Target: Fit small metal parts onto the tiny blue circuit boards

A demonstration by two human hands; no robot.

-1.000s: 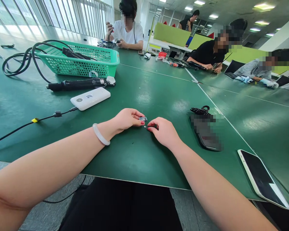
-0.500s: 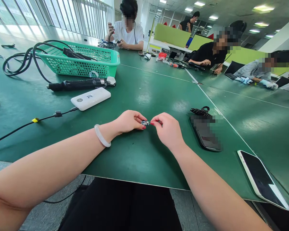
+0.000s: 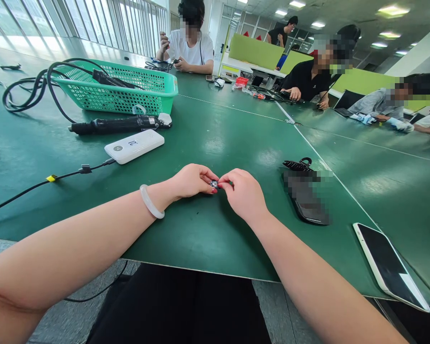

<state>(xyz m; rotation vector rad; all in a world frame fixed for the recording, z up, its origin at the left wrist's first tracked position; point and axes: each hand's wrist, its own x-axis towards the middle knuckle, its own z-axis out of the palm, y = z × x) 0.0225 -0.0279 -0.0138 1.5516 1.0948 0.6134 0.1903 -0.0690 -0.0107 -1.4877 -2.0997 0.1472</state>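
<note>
My left hand (image 3: 190, 181) is closed on a small circuit board (image 3: 214, 184), dark with pale specks, pinched between thumb and fingers just over the green table (image 3: 186, 239). A white bangle circles my left wrist. From the other side, my right hand (image 3: 244, 191) meets the board's right end, its thumb and index finger pinched together. Whether those fingertips grip the board itself or some tiny part at its end is too small to make out. The fingers cover much of the board.
A white power bank (image 3: 134, 146) with a cable lies left, behind it a black electric screwdriver (image 3: 120, 125) and a green basket (image 3: 118, 91) of cords. On the right are a black hair claw (image 3: 298, 165), a dark phone-like object (image 3: 304, 198) and a white-edged phone (image 3: 389, 263). Several people sit beyond.
My right hand has moved slightly left, its fingertips now against the board's end and covering more of it. My left hand has stayed in place.
</note>
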